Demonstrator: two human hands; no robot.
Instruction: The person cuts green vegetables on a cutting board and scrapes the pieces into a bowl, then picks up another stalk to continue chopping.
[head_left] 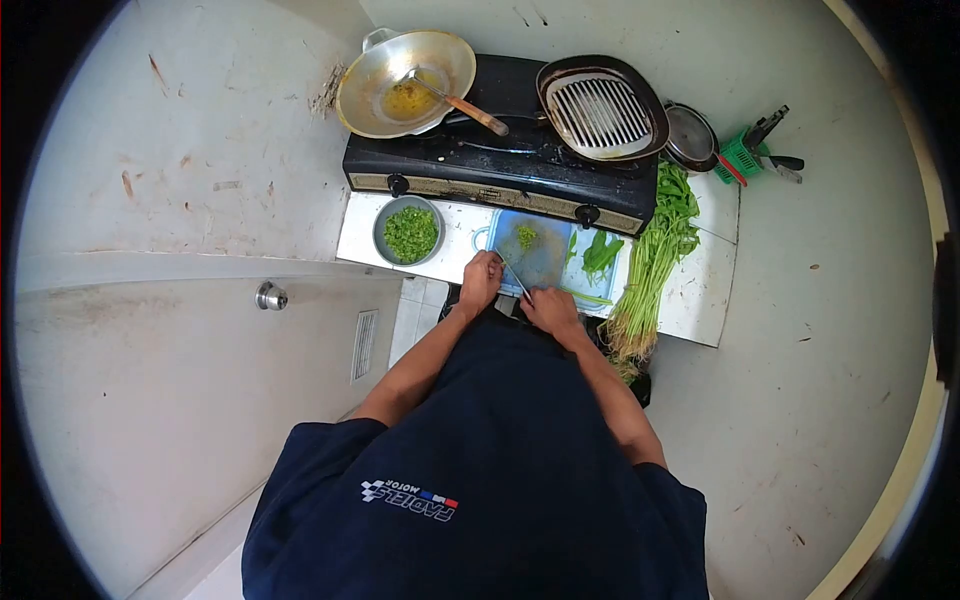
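A black stove [500, 165] stood at the back of the counter [700, 300], carrying a wok [400, 70] with a wooden-handled spatula [462, 103] and a ridged grill pan [600, 108]. Right of it lay a lid [692, 136] and a green basket [742, 157] of tools. A bowl [410, 232] of chopped greens sat left of the blue cutting board [545, 262], and a long bunch of greens [655, 255] lay along its right side, roots hanging over the counter's front edge.

The knife [512, 272] lay slanted across the near end of the board. The right hand [550, 308] was closed around its handle. The left hand [481, 280] was curled just beside the blade, at the board's near-left corner. Whether it pinched a stem was too small to tell. A small pile of cut greens [526, 236] lay beyond the blade, and loose leaves [600, 255] lay to the right.

The stove front closed off the board's far edge. A door [200, 380] stood near the person's left elbow.
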